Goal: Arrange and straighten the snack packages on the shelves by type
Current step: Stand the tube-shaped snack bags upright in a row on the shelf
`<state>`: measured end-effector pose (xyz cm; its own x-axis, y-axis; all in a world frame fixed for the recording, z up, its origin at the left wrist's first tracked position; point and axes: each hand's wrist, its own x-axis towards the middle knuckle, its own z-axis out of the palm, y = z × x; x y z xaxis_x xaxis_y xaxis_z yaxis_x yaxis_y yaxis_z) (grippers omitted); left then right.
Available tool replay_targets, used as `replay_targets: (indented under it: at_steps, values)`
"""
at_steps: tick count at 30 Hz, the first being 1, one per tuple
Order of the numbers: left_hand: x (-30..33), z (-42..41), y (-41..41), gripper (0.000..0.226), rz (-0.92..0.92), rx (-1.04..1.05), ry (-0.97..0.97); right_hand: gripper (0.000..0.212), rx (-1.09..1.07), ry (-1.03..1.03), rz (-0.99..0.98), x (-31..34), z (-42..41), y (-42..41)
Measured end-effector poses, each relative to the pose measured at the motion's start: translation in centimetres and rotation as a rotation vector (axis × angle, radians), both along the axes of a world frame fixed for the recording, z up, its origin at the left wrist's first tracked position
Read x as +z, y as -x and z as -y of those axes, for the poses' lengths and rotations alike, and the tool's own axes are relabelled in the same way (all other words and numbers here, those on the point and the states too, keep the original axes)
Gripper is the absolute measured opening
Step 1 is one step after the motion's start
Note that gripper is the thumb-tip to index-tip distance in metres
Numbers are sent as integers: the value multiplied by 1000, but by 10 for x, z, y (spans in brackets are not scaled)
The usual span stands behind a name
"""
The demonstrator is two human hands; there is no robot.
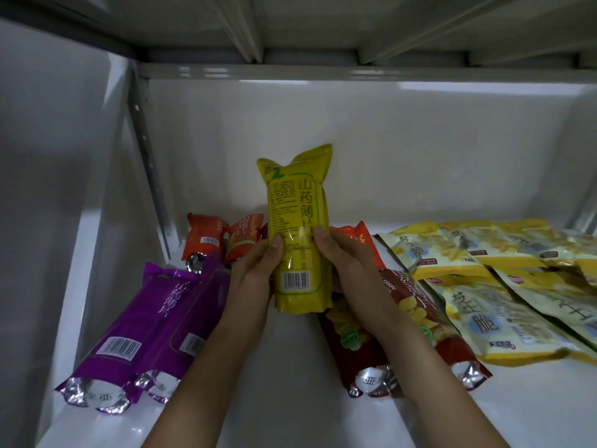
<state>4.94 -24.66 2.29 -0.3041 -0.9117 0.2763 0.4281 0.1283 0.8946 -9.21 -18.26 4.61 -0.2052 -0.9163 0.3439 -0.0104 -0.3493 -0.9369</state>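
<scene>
Hands first: we see the left hand (pixel 258 270) and right hand (pixel 342 263) both gripping the upright yellow packet (pixel 298 227) above the white shelf (pixel 290 399), apparently clear of the purple packets (pixel 151 324).

yellow-green pack (pixel 298 234) 1 | purple packs (pixel 135 328) 2 | orange packs (pixel 203 237) 3 | dark red packs (pixel 407 305) 2

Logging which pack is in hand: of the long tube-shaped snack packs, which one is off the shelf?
The yellow-green pack, upright, gripped by left hand and right hand. The purple, orange and red ones lie flat.
</scene>
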Motion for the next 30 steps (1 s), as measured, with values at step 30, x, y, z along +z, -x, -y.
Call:
replay_targets:
  at_steps: [30]
  values:
    - [6,-7,-3,33,-17,-62,-63,35,-174,90,-102,0,4,-1]
